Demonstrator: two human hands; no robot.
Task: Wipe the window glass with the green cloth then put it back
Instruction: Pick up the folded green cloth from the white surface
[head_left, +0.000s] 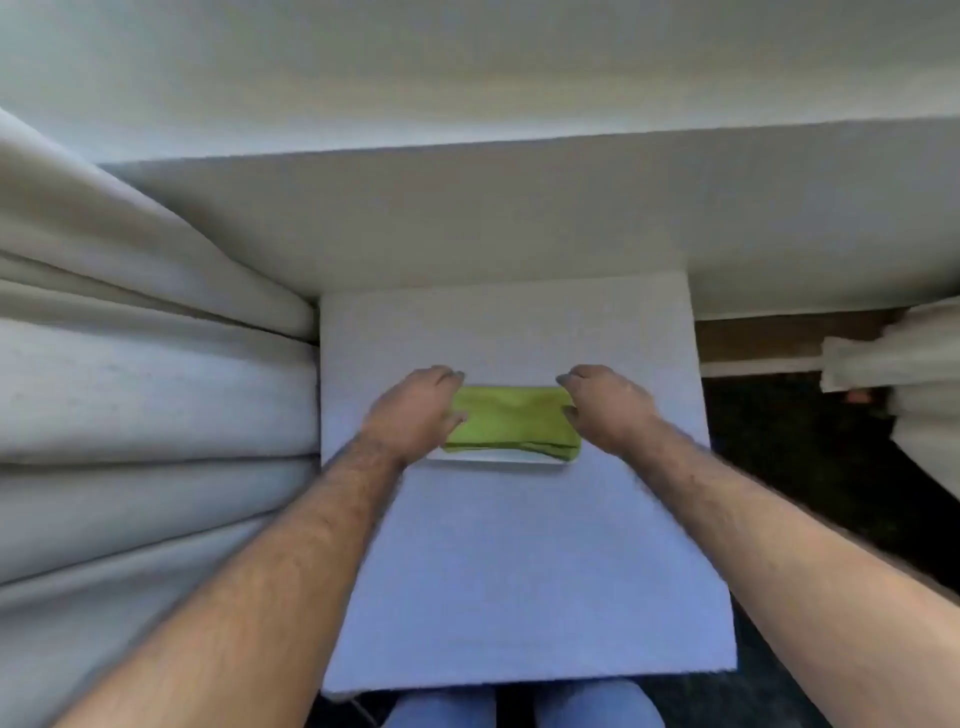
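Note:
A folded green cloth (511, 422) lies on a small white tray (498, 458) in the middle of a white table (519, 561). My left hand (415, 410) sits at the cloth's left end, thumb and fingers curved around its edge. At the right end my right hand (608, 405) does the same, fingertips touching the cloth. The cloth still rests flat on the tray. The window glass itself is not distinct; a pale wall or sill (467, 218) rises behind the table.
White curtain folds (145, 384) hang close on the left of the table. More curtain (904, 358) hangs at the right, over a dark floor (789, 457). My knees in blue jeans (519, 706) show under the table's near edge.

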